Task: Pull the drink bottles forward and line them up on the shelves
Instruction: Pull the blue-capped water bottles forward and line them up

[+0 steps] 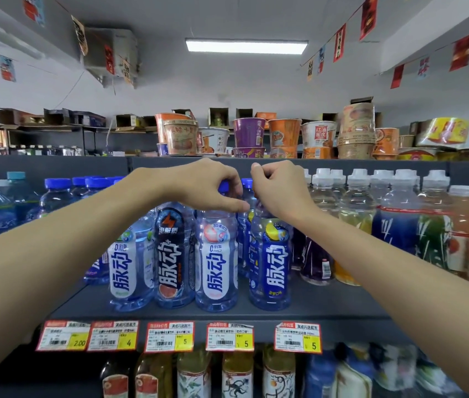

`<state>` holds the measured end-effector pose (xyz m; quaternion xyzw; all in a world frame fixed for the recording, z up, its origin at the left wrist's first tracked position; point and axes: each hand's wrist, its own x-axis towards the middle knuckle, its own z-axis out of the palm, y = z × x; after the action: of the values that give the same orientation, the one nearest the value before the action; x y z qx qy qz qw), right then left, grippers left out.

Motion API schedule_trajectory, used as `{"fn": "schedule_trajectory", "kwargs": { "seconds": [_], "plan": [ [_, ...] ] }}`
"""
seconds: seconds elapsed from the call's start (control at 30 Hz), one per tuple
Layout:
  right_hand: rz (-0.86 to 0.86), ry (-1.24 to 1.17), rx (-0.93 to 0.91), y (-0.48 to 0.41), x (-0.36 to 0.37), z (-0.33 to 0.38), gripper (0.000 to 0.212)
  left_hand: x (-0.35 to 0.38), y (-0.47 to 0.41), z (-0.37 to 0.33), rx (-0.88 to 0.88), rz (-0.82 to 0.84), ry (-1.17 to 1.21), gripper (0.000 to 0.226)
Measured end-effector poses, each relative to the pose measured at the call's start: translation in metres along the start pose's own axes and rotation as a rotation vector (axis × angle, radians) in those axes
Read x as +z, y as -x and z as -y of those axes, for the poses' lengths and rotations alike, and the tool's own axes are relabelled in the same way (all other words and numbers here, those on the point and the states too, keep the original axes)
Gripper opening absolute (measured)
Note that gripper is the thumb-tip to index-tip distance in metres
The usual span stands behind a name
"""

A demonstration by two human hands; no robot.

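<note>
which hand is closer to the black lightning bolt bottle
Left. The left hand grips the neck of the white-label bottle right beside the black-label bottle; the right hand is further right, on the blue-label bottle.

Pretty clearly a small shop, convenience-store type. There's a dark shelf (pixel 328 303) packed with rows of drink bottles (pixel 216 262), labels facing out, and a strip of red-and-yellow price tags (pixel 229 337) with barcodes along its front edge. Noodle cups (pixel 249 132) are stacked on the top tier, paper flags (pixel 368 17) hang on strings under the ceiling, and opened cartons (pixel 55 116) sit on shelving along the back wall.
</note>
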<state>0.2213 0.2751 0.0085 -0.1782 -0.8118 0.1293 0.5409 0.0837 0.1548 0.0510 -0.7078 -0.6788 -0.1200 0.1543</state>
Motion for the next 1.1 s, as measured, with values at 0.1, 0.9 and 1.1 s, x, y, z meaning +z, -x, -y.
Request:
{"fn": "schedule_trajectory", "kwargs": {
  "seconds": [0.1,0.9,1.1],
  "plan": [
    [0.029,0.0,0.027,0.001,0.001,0.006,0.06,-0.01,0.007,0.0,-0.045,0.123,-0.093,0.095],
    [0.439,-0.061,0.031,0.033,-0.015,-0.023,0.081,0.002,0.021,-0.003,-0.079,0.118,-0.166,0.121],
    [0.519,-0.067,0.056,0.049,-0.022,-0.033,0.118,0.008,0.026,0.0,-0.083,0.069,-0.176,0.123]
  ]
}}
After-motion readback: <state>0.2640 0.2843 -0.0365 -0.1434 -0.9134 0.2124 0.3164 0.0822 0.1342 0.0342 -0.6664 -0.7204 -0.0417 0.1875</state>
